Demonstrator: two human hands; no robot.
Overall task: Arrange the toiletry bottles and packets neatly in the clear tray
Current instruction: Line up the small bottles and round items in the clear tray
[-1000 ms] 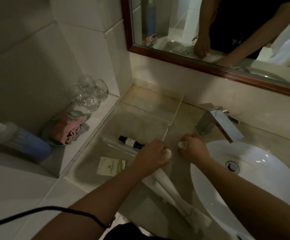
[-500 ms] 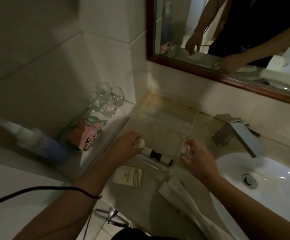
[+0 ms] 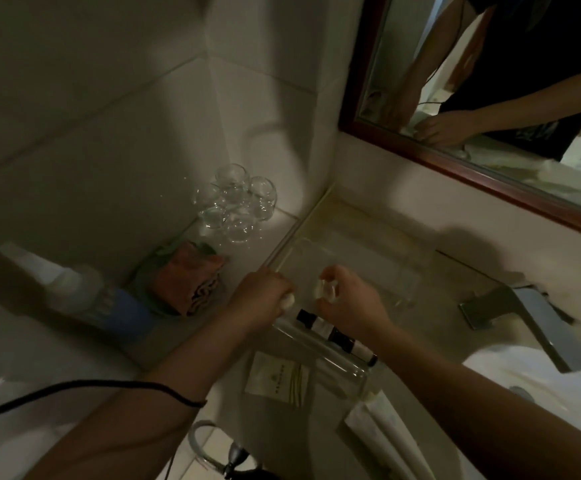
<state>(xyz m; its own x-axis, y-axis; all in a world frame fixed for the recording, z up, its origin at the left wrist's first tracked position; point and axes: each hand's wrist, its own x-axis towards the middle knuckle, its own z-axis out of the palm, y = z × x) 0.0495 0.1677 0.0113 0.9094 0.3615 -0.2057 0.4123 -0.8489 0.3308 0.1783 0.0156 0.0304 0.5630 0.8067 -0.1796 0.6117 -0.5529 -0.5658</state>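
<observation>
My left hand (image 3: 264, 297) is curled tight around a small white thing (image 3: 288, 301) at the near left of the clear tray (image 3: 379, 268). My right hand (image 3: 347, 306) pinches another white bit (image 3: 327, 291) over the tray. Dark bottles (image 3: 320, 326) lie in the tray by its near wall. A white packet (image 3: 278, 374) lies outside, nearer me.

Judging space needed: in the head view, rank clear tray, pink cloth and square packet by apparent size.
1. clear tray
2. pink cloth
3. square packet
Cloth and packet look close; packet is nearer the camera, so unsure.
</observation>
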